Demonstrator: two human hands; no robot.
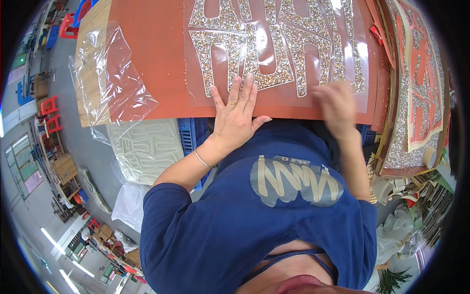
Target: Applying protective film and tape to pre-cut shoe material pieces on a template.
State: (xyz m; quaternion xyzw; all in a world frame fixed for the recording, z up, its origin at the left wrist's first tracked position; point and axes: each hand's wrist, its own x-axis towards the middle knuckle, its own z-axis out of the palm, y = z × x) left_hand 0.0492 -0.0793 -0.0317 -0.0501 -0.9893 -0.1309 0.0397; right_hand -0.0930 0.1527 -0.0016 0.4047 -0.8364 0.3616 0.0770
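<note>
Blue shirt [254, 220] fills lower frame. Left hand [235, 115] lies flat, unclenched, pinning clear film [279, 54] over glitter letters [274, 44], upper centre. Right hand [338, 105] is blurred; grip cannot be told. Risk: film creeping or creasing, misaligning letters on red sheet [152, 59].

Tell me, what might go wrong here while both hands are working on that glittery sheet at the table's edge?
The right hand is blurred, so it is moving fast over the clear film; a rough pass could crease it or shift the glitter shapes. Only the flat left hand pins the sheet near the edge of the red board, so it might slide. The loose plastic wrap overhangs and may drop.
</note>
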